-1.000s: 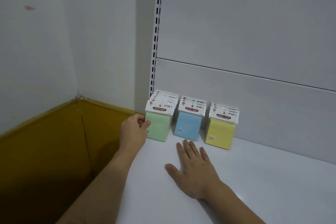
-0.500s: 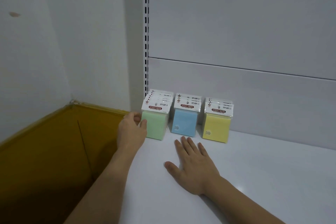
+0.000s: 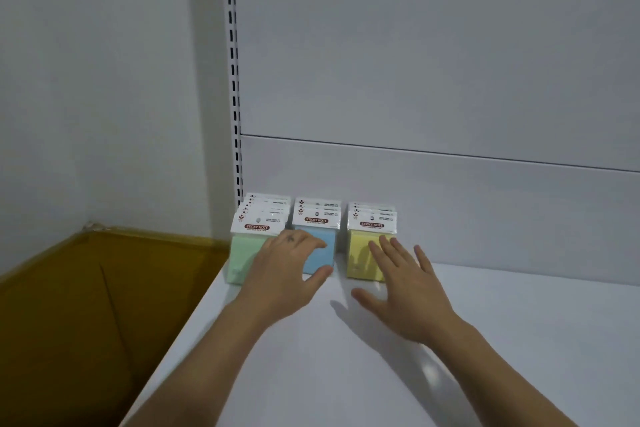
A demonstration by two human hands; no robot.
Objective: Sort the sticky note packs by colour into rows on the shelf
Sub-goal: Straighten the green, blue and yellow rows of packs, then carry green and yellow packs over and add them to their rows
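At the back left corner of the shelf [image 3: 450, 340] stand three rows of sticky note packs, each row running back toward the rear panel: green packs [image 3: 242, 253] leftmost, blue packs [image 3: 320, 234] in the middle, yellow packs [image 3: 360, 253] on the right, narrow gaps between rows

Handling, judged: each pack looks like a small block of paper in clear wrap under a white header card printed STICKY NOTE. Probably light, firm across the block, header card floppy, wrap likely slick. I would hold a pack by its two side faces low on the block, thumb on one side and fingers on the other, never by the card, which would bend

My left hand [image 3: 287, 270] lies across the fronts of the green and blue packs, fingers curled loosely, thumb low near the blue pack's base; whether it presses or only touches I cannot tell. It grips nothing that I can see

My right hand [image 3: 401, 288] is flat, fingers spread, fingertips overlapping the front yellow pack, holding nothing

Rows look sorted; fronts roughly level, the blue front pack a little further back
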